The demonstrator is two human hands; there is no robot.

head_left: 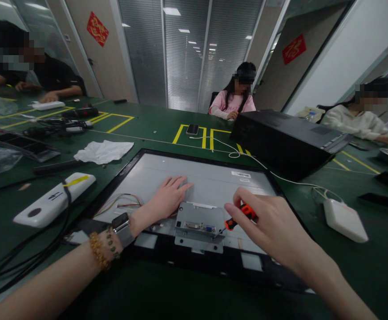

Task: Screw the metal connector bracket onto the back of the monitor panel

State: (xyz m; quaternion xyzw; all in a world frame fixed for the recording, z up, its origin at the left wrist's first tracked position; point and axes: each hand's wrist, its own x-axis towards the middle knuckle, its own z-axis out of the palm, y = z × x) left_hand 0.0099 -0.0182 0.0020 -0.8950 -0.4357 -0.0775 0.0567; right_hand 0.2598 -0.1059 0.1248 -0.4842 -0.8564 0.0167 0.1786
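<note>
A flat monitor panel (207, 178) with a black frame lies back side up on the green table before me. On its lower middle sits a metal bracket (202, 215) with video ports. My left hand (167, 195) rests flat on the panel's grey back, fingers spread, beside the bracket's upper left. My right hand (260, 218) grips an orange and black screwdriver (230, 223). Its shaft slants down to the bracket's right side, near the ports; whether the tip sits in a screw I cannot make out. Thin coloured wires (127, 202) lie left of my left hand.
Left of the panel are a white device (55, 200), black cables (23, 253) and a crumpled white cloth (103, 152). A large black case (287, 138) stands at the back right. A white adapter (345, 220) with its cord lies right. Several people sit around the table.
</note>
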